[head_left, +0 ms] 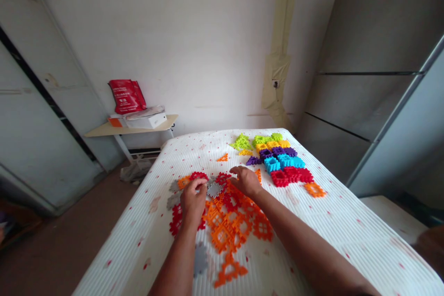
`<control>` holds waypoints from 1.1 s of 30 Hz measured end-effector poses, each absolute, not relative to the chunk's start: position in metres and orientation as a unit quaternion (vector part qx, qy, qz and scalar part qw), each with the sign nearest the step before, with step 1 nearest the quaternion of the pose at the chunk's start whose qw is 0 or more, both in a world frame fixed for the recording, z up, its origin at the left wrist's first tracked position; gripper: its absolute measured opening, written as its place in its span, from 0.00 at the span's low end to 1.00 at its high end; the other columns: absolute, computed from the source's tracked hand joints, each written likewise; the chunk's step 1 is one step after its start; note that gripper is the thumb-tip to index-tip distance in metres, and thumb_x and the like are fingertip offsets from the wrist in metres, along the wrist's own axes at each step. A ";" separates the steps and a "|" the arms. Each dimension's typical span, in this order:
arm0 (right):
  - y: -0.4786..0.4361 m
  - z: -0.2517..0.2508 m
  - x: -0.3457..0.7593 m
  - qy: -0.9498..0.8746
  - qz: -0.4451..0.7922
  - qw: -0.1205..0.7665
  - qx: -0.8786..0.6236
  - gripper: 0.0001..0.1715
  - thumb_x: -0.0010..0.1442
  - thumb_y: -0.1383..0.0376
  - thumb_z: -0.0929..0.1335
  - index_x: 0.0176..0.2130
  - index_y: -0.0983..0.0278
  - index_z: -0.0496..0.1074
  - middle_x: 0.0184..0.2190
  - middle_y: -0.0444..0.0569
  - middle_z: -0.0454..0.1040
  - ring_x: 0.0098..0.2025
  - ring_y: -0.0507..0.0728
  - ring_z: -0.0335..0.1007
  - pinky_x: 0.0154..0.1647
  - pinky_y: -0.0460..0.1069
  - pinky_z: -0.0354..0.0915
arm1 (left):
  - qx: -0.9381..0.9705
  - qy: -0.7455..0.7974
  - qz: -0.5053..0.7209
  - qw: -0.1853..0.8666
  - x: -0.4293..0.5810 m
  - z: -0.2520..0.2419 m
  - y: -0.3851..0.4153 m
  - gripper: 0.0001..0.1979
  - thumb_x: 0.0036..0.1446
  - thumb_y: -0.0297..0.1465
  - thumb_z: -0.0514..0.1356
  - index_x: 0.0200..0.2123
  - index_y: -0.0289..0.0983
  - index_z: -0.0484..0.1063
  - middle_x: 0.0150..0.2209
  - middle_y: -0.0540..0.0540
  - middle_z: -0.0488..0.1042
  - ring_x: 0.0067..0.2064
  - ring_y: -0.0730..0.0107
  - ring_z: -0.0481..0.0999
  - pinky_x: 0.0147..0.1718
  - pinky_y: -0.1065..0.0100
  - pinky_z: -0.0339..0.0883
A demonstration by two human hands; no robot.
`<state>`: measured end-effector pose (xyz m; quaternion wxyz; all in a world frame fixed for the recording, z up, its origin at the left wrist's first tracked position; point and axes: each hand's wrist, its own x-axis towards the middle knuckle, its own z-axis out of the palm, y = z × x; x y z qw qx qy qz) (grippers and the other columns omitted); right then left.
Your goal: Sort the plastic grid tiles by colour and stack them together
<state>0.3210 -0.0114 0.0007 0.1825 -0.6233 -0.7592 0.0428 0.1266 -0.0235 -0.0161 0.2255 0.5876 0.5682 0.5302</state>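
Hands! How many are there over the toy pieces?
2: the left hand is just left of a gray piece; the right hand is right of it, nearer the colored stacks.

We can read no word, brand or number for certain. The lettering we do make out is on the red bag (125, 97), near the wall-side edge of the small side table (99, 130). Its front carries white print in several rows: fine lines toward the top, a bolder white mark around the middle, and further lines beneath; all too small and soft for us to decipher. On the white box (143, 123), toward that table's right end, we see a little dark spot, whether sign or hole we cannot tell.
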 end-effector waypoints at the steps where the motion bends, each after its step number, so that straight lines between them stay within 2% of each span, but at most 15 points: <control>1: -0.005 0.001 0.314 -0.760 0.048 0.167 -0.626 0.20 0.57 0.62 0.65 0.50 0.60 0.69 0.44 0.50 0.73 0.46 0.55 0.68 0.44 0.47 0.62 | 0.586 0.568 0.531 0.229 0.126 -0.015 -0.024 0.07 0.45 0.32 0.57 0.28 0.40 0.74 0.32 0.46 0.77 0.37 0.61 0.74 0.43 0.62 0.65; 4: 0.008 -0.003 0.297 -0.757 0.055 0.133 -0.637 0.23 0.52 0.60 0.68 0.48 0.60 0.70 0.45 0.52 0.72 0.47 0.59 0.68 0.44 0.50 0.63 | 0.586 0.563 0.532 0.239 0.126 -0.014 -0.023 0.07 0.43 0.33 0.57 0.27 0.40 0.74 0.31 0.46 0.77 0.37 0.61 0.74 0.43 0.62 0.65; 9: 0.017 -0.007 0.280 -0.743 0.055 0.084 -0.662 0.19 0.53 0.59 0.66 0.44 0.64 0.71 0.43 0.57 0.72 0.46 0.63 0.69 0.42 0.57 0.64 | 0.597 0.560 0.527 0.230 0.127 -0.018 -0.022 0.08 0.44 0.33 0.57 0.28 0.40 0.75 0.31 0.46 0.77 0.37 0.60 0.74 0.42 0.61 0.65; 13: 0.023 -0.003 0.276 -0.738 0.073 0.058 -0.669 0.22 0.52 0.58 0.66 0.46 0.64 0.69 0.44 0.57 0.73 0.46 0.62 0.70 0.42 0.56 0.65 | 0.605 0.560 0.520 0.224 0.127 -0.023 -0.019 0.09 0.45 0.34 0.57 0.29 0.40 0.75 0.31 0.46 0.77 0.36 0.60 0.75 0.40 0.62 0.66; 17: 0.030 -0.001 0.281 -0.738 0.097 0.051 -0.666 0.22 0.48 0.59 0.69 0.44 0.62 0.71 0.44 0.54 0.74 0.44 0.60 0.71 0.40 0.53 0.66 | 0.616 0.556 0.513 0.220 0.126 -0.027 -0.016 0.09 0.44 0.35 0.57 0.29 0.40 0.75 0.30 0.46 0.77 0.35 0.60 0.75 0.39 0.63 0.66; 24: 0.032 -0.007 0.292 -0.721 0.118 0.107 -0.674 0.14 0.50 0.62 0.66 0.39 0.59 0.75 0.40 0.48 0.76 0.42 0.57 0.71 0.38 0.47 0.64 | 0.614 0.562 0.502 0.233 0.128 -0.022 -0.019 0.10 0.44 0.36 0.57 0.29 0.40 0.75 0.30 0.45 0.77 0.35 0.59 0.75 0.37 0.63 0.67; 33: 0.015 0.008 0.306 -0.706 0.127 0.241 -0.654 0.14 0.52 0.69 0.64 0.38 0.61 0.76 0.35 0.45 0.78 0.36 0.52 0.72 0.34 0.43 0.61 | 0.637 0.569 0.468 0.227 0.128 -0.033 -0.012 0.13 0.45 0.38 0.55 0.31 0.38 0.75 0.32 0.45 0.77 0.35 0.61 0.74 0.39 0.62 0.66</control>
